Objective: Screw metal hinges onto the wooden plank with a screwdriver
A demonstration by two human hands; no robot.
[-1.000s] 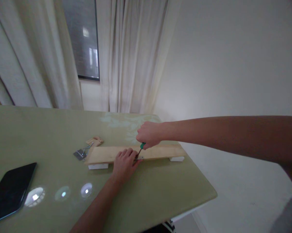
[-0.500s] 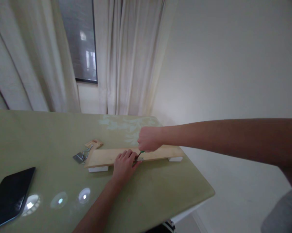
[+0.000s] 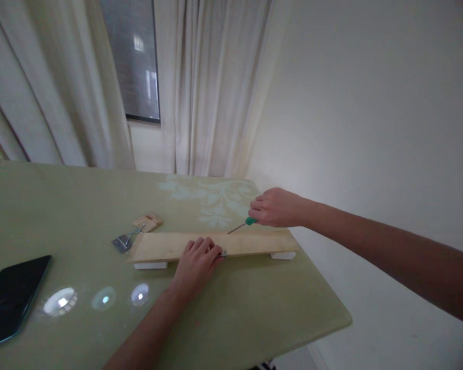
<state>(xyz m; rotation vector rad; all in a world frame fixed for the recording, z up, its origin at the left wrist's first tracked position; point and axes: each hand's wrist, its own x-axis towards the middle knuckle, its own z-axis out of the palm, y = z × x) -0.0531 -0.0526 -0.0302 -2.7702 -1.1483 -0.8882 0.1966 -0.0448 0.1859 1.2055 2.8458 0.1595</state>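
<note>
Flatly, pale wooden plank [image 3: 231, 243], slim green-handled screwdriver [image 3: 242, 225]

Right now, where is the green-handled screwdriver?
In the head view the screwdriver is in the right hand, right of centre, held just above the far edge of the wooden board, its tip pointing left toward the left hand.

A wooden board [image 3: 216, 243] lies crosswise on the table [image 3: 254, 308], raised on two small blocks [image 3: 151, 265] under its ends. The left hand [image 3: 196, 262] rests on the board's near edge around its middle; the right hand [image 3: 278, 207] is behind the board's right end, holding a screwdriver [image 3: 242, 224] above it. A metal clip [image 3: 124, 241] and a small wooden piece [image 3: 148, 222] lie just behind the board's left end, and a tablet [image 3: 11, 298] lies far left near the table's front edge
</note>
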